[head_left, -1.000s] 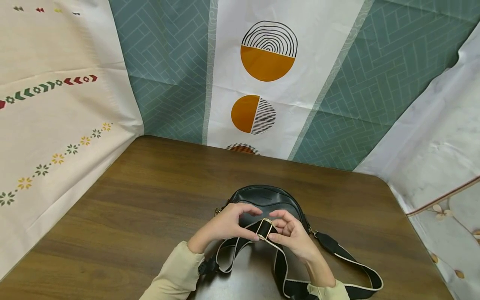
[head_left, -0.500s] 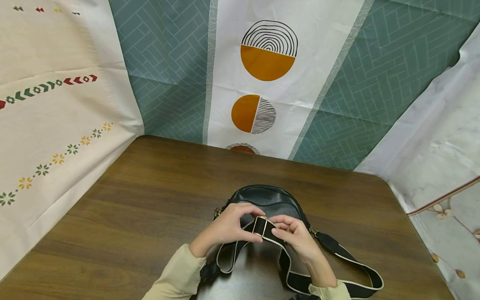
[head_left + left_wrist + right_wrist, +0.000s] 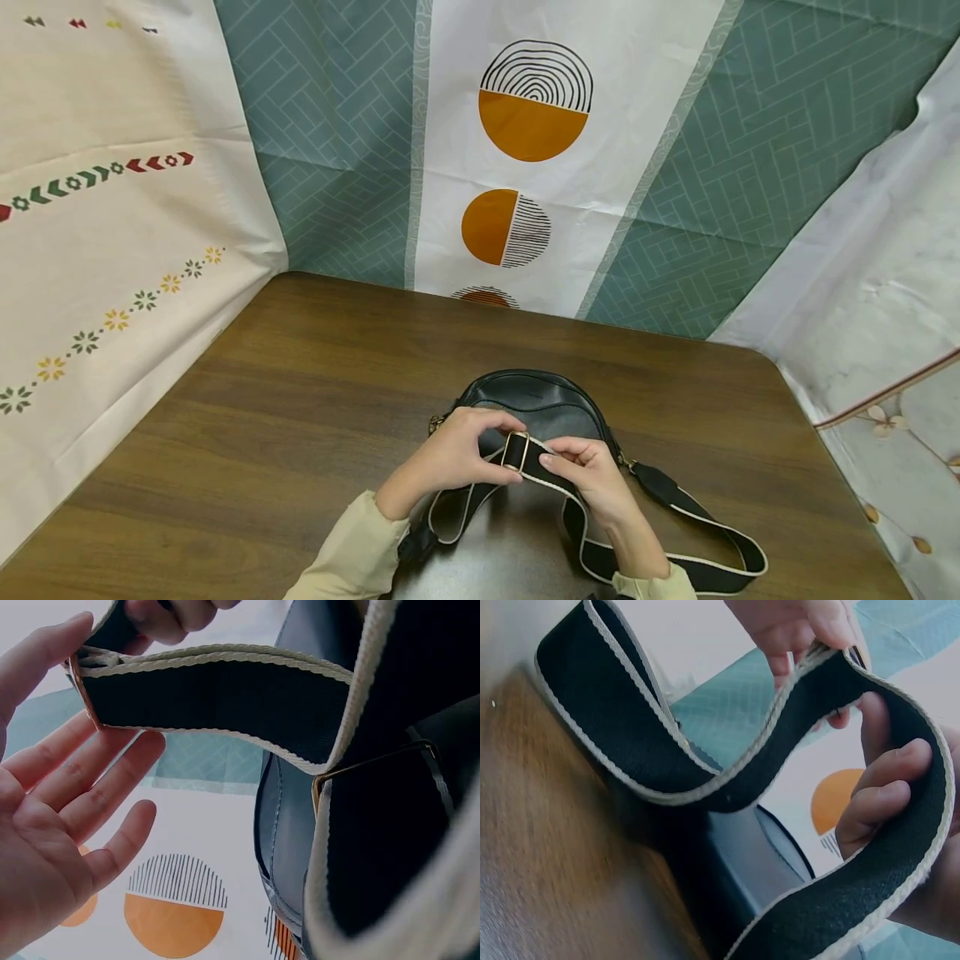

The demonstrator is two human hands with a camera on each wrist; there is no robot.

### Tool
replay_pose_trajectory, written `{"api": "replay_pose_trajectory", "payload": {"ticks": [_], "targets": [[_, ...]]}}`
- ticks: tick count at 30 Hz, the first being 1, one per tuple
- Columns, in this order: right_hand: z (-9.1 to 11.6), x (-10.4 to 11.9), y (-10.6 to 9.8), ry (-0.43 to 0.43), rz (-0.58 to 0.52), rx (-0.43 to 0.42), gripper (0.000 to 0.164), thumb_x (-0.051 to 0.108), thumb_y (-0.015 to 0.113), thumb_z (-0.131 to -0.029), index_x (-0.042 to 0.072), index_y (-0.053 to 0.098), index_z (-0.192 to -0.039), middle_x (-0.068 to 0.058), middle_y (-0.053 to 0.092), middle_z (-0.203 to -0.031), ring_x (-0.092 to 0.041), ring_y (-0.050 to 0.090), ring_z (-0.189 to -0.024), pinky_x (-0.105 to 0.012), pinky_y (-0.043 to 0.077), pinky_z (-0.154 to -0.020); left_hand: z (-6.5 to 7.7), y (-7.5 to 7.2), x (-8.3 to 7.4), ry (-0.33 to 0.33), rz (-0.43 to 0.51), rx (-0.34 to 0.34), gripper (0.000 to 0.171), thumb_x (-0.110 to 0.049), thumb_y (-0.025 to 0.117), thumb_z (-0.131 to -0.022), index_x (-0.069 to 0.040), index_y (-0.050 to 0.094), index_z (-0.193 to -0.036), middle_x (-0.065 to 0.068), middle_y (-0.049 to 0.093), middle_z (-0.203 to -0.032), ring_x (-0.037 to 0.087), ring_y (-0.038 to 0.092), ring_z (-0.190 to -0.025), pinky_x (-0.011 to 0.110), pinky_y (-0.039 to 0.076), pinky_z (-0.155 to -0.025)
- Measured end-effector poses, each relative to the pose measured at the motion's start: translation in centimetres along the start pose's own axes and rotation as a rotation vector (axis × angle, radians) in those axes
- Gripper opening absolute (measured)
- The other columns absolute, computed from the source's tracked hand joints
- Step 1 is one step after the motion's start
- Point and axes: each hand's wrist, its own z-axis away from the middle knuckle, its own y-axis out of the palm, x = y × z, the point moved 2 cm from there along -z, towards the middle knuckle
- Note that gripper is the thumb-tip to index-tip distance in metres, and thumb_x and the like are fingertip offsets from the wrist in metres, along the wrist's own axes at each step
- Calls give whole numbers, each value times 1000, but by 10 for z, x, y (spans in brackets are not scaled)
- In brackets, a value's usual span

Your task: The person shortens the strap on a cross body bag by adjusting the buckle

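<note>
Here on the feed I have the left hand (image 3: 457, 454) pinching a gold buckle (image 3: 524, 453), grip only as wide as the frame, thumb and fingers at opposite edges. Right hand (image 3: 596, 483), and that grip is tight on the black strap (image 3: 540, 467) just beside it. Strap's through the buckle, so threading looks done; slack loops either side suggest, to me, the sliding is only part-way. The bag (image 3: 536, 421) sits on the counter (image 3: 337, 400) just beyond both hands. I can't read the webbing behind the buckle, and the right sleeve (image 3: 656, 583) hides some strap.
</note>
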Motion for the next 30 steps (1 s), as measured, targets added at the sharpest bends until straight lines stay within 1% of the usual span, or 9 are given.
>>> {"api": "replay_pose_trajectory", "payload": {"ticks": [4,6,12,16,18,20,23,27,30], "targets": [[0,0,3,19,12,-33,34,-6,54,-84,23,71,-84,5,65,-76,-4,58,-67,-17,47,-58,0,2,-1,-24,-4,14,41,-21,80,-63,-9,65,-99,-4,63,-90,5,54,-82,31,45,-74],[0,0,6,12,9,-34,34,-6,54,-83,23,71,-84,5,66,-77,-4,59,-67,-17,47,-58,-1,3,-3,-20,-13,17,41,-21,81,-62,-8,65,-98,-3,64,-89,4,55,-81,31,46,-74],[-2,4,13,-26,-13,-3,28,-5,53,-85,18,69,-83,4,65,-74,-5,58,-66,-18,47,-59,-1,5,-8,6,-35,9,41,-25,82,-62,-8,66,-96,-3,65,-88,3,55,-80,28,46,-73],[-2,5,14,-6,-28,15,27,-4,51,-87,17,67,-83,4,64,-73,-4,58,-65,-17,46,-57,0,3,-9,18,-87,-13,42,-30,82,-61,-10,67,-95,-5,65,-86,3,55,-80,27,43,-75],[-2,6,13,10,-26,28,26,-2,50,-88,16,67,-84,4,64,-75,-4,58,-65,-17,46,-57,0,2,-8,20,-92,-17,43,-31,82,-60,-11,67,-95,-6,65,-85,3,55,-80,29,42,-75],[-1,7,9,22,-11,41,25,1,48,-90,16,67,-85,4,64,-76,-5,56,-67,-17,46,-58,0,2,-7,11,-66,-17,42,-30,82,-60,-11,67,-95,-6,65,-84,3,55,-79,30,43,-75],[1,7,1,21,2,71,26,2,45,-92,15,67,-86,4,63,-78,-5,55,-69,-18,45,-59,1,1,-3,-13,3,-18,41,-27,82,-61,-11,67,-95,-6,64,-85,3,56,-78,30,46,-72],[4,5,-8,-30,-20,99,29,-5,47,-89,15,68,-90,2,65,-82,-6,58,-72,-19,48,-62,1,0,0,-46,38,-15,40,-25,82,-61,-12,66,-94,-7,63,-84,3,55,-77,31,47,-70],[4,4,-9,-62,-42,79,32,-10,50,-85,15,69,-91,1,66,-83,-7,60,-74,-20,49,-64,1,0,0,-76,42,2,39,-26,82,-62,-11,65,-94,-7,63,-85,5,55,-77,33,47,-71]]}}
